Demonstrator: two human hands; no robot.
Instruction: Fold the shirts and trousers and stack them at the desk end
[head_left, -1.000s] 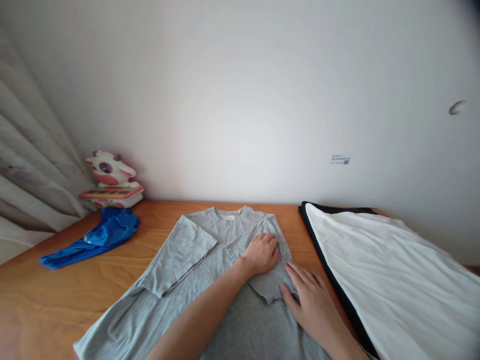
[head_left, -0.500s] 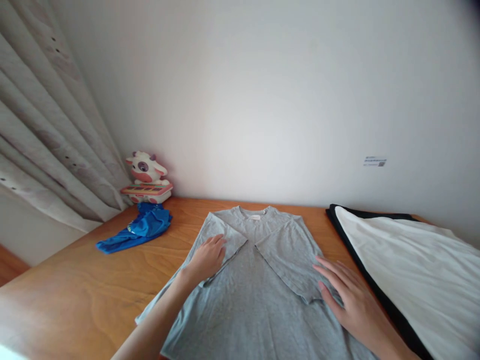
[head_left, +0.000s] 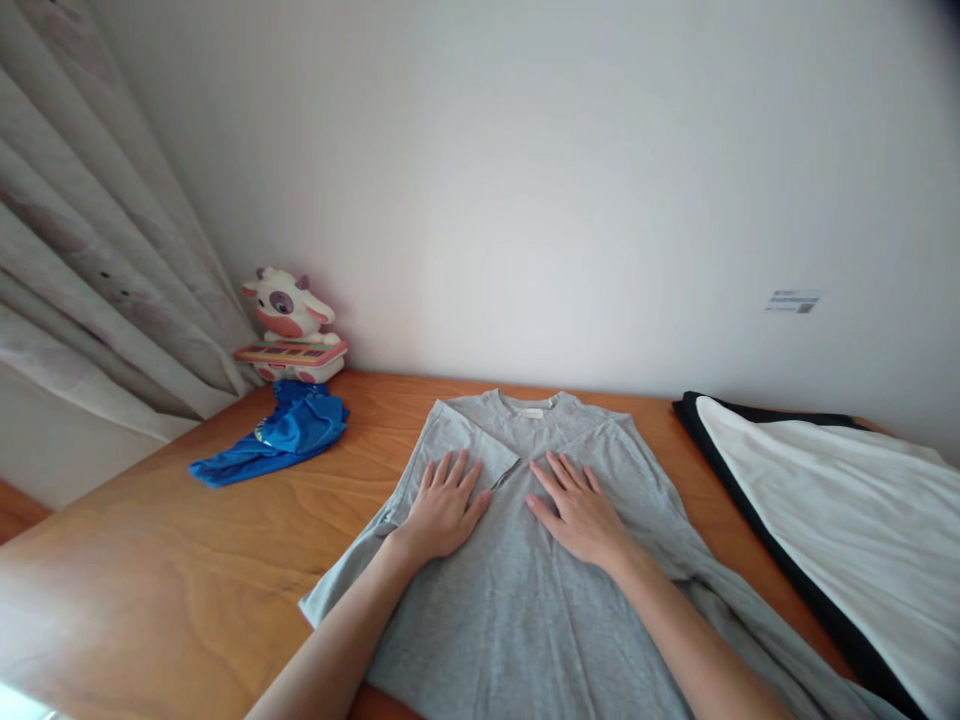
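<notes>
A grey T-shirt [head_left: 517, 610] lies spread on the wooden table, its collar toward the wall and both sleeves folded inward over the front. My left hand [head_left: 444, 508] rests flat on the folded left sleeve, fingers spread. On the right sleeve, close to the shirt's middle, my right hand [head_left: 576, 508] lies flat with its fingers apart. Neither hand grips the cloth. My forearms cover parts of the lower shirt, and its bottom hem runs out of view.
White cloth [head_left: 847, 500] lies over black cloth [head_left: 757, 515] at the right. At the back left, a crumpled blue garment [head_left: 289, 430] sits before a cow-shaped toy keyboard [head_left: 291, 330]. A curtain [head_left: 90, 220] hangs at the left, and a wall [head_left: 525, 200] stands behind the wooden table [head_left: 187, 560].
My right hand has moved left from the shirt's right edge onto the sleeve near the middle. My left hand now lies flatter, fingers spread. The view has shifted slightly.
</notes>
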